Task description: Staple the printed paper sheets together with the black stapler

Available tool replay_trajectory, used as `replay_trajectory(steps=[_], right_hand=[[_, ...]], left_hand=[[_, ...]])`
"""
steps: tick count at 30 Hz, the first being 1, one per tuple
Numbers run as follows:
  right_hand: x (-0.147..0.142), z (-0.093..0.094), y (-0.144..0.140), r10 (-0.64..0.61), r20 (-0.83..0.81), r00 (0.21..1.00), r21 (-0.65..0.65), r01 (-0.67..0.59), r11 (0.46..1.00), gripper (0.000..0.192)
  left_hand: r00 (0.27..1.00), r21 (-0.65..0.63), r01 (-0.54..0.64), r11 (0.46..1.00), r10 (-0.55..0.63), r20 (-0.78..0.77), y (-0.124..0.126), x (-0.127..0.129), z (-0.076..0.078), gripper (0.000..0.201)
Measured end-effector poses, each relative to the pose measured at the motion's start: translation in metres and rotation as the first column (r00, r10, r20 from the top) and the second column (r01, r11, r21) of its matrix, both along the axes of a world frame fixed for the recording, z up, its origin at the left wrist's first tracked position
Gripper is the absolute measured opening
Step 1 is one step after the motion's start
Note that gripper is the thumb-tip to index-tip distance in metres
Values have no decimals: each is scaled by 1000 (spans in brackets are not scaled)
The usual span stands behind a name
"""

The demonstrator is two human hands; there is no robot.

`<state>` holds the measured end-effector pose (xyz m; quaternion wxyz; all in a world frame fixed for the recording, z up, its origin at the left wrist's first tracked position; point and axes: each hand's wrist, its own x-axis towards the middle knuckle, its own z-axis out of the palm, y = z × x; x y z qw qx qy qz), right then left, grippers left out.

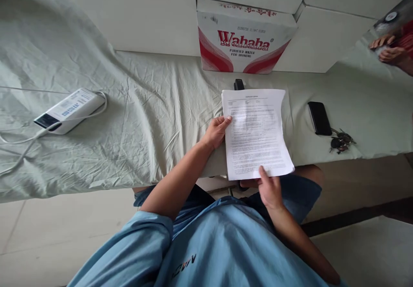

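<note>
A stack of printed paper sheets (254, 136) is held between my two hands, over the front edge of the cloth-covered table. My left hand (217, 131) grips its left edge, thumb on top of the page and fingers underneath. At the bottom edge, my right hand (270, 188) pinches the sheets with the thumb above; its other fingers are partly hidden below. Just past the top of the stack, a small black object (238, 84) is partly covered by the paper, so its kind is unclear.
A Wahaha water carton (247, 41) stands against the white panels behind. To the right lie a black phone (319, 118) and a bunch of keys (342, 141). On the left, a white box-shaped device (69, 110) has cables around it. Another person's hands (389, 48) show at far right.
</note>
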<state>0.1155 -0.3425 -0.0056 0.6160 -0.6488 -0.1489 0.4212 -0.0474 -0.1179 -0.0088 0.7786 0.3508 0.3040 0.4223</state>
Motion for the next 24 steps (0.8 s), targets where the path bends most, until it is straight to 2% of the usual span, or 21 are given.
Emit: replay_trajectory(steps=[2, 4, 6, 8, 10, 12, 15, 18, 20, 24], right_hand=[[30, 12, 11, -152, 127, 980, 83, 142, 986, 66], [65, 27, 30, -192, 200, 961, 188, 154, 970, 68], [95, 40, 57, -116, 251, 961, 236, 55, 970, 72], [112, 46, 86, 4, 275, 961, 237, -72, 969, 80], [117, 42, 113, 133, 244, 961, 218, -188, 958, 84], [115, 28, 133, 165, 268, 949, 187, -219, 958, 79], [112, 2, 145, 109, 454, 884, 131, -187, 974, 63], [118, -13, 144, 19, 568, 823, 152, -128, 980, 56], [123, -14, 142, -34, 570, 821, 175, -81, 981, 56], [131, -8, 141, -56, 521, 852, 200, -58, 978, 56]], left_hand=[[998, 15, -46, 999, 46, -44, 3, -2, -1, 62], [994, 25, -81, 996, 83, -71, 5, -1, -1, 60], [993, 27, -98, 995, 100, -66, 6, 1, 0, 59], [993, 25, -106, 994, 107, -50, 6, 3, 1, 58], [992, 23, -116, 993, 117, -44, 6, 4, 1, 59], [992, 21, -115, 993, 116, -48, 6, 3, 1, 59], [995, -17, -95, 995, 94, -24, 9, 1, -4, 63], [997, -93, -70, 993, 73, 31, 17, -1, -12, 62], [997, -140, -18, 990, 28, 69, 24, -1, -18, 62], [991, -169, 86, 982, -67, 115, 30, -2, -22, 65]])
